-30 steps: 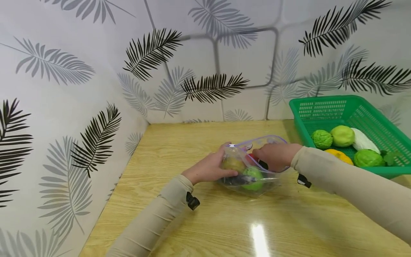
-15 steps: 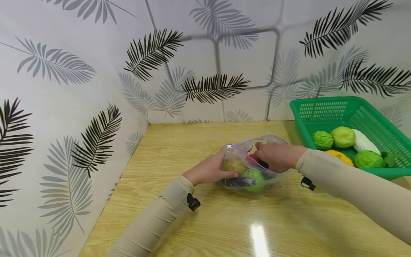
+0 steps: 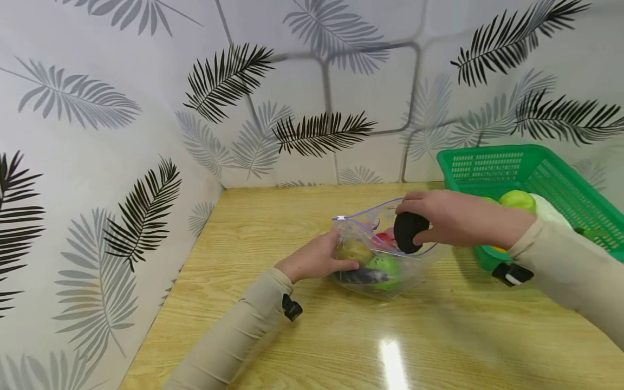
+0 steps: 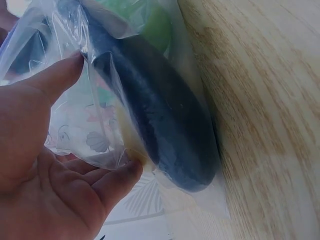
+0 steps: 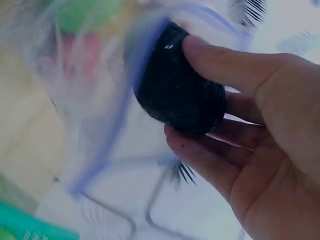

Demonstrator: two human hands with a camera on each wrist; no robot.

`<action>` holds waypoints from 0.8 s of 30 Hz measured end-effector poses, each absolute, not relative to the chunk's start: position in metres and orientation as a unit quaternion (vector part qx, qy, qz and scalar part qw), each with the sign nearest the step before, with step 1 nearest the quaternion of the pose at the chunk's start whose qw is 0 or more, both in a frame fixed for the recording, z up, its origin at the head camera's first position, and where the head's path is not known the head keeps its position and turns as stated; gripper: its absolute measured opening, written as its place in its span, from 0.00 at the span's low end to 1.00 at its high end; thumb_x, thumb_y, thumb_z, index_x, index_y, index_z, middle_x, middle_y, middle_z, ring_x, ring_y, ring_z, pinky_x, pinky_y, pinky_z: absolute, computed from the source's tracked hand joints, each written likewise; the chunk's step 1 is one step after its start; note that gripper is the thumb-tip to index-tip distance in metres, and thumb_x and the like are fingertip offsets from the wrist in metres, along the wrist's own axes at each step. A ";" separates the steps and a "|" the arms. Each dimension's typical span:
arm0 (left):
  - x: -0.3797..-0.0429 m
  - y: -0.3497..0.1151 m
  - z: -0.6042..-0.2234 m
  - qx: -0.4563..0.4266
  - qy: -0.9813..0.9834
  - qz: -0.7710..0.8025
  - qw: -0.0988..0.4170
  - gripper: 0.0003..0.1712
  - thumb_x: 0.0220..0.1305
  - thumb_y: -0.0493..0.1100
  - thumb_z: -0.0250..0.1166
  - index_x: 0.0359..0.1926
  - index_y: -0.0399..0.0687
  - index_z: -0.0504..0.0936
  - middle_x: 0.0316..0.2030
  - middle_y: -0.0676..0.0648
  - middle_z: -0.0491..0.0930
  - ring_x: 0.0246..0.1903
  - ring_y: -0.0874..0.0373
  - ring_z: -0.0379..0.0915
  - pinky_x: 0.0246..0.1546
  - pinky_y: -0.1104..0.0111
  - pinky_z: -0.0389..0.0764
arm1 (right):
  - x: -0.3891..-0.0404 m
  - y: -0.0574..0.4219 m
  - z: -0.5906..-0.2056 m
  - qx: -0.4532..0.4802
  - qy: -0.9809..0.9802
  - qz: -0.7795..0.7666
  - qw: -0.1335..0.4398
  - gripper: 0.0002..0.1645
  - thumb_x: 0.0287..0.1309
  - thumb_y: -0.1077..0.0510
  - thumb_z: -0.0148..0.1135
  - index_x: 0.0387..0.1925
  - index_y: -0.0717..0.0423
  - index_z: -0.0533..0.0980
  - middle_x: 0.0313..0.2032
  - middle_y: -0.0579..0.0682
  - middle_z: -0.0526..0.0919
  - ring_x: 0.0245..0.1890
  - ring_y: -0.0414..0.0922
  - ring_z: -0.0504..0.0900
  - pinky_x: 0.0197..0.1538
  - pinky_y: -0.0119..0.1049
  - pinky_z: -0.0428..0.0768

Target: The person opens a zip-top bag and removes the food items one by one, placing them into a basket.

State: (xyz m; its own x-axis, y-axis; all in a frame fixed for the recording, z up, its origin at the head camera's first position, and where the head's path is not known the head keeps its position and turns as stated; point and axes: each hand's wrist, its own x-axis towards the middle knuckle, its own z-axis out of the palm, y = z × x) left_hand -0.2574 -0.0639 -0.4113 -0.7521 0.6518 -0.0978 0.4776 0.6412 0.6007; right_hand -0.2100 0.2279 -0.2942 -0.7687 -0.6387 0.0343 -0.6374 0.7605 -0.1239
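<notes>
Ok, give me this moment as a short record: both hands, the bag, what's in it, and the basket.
Left hand: grips the left side of the clear zip bag
Right hand: grips a black object at the bag's mouth
Bag: open, resting on the wooden table
Seen inside: long dark item, green item, yellowish-brown item, red item
Basket: green basket, right of the bag, partly hidden by the right arm
Basket contents: yellow-green item, white item; others partly covered

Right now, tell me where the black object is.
In the head view, right of centre: the right hand grips the black object at the open mouth of the clear bag.
</notes>
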 end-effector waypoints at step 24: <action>-0.255 -0.062 -0.412 0.314 0.896 0.273 0.157 0.44 0.65 0.64 0.67 0.72 0.53 0.58 0.60 0.46 0.76 0.61 0.56 0.73 0.60 0.59 0.75 | -0.252 0.429 -0.328 -0.138 0.988 -0.006 0.068 0.29 0.53 0.58 0.76 0.52 0.70 0.76 0.43 0.63 0.82 0.41 0.59 0.80 0.40 0.53 0.79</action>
State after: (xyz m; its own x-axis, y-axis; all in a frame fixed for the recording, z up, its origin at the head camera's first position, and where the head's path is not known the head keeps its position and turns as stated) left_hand -0.2546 -0.0621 -0.4117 -0.7541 0.6475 -0.1098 0.4760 0.6541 0.5879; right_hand -0.2518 0.4294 -0.3277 -0.9525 -0.2742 -0.1324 -0.2726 0.9616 -0.0305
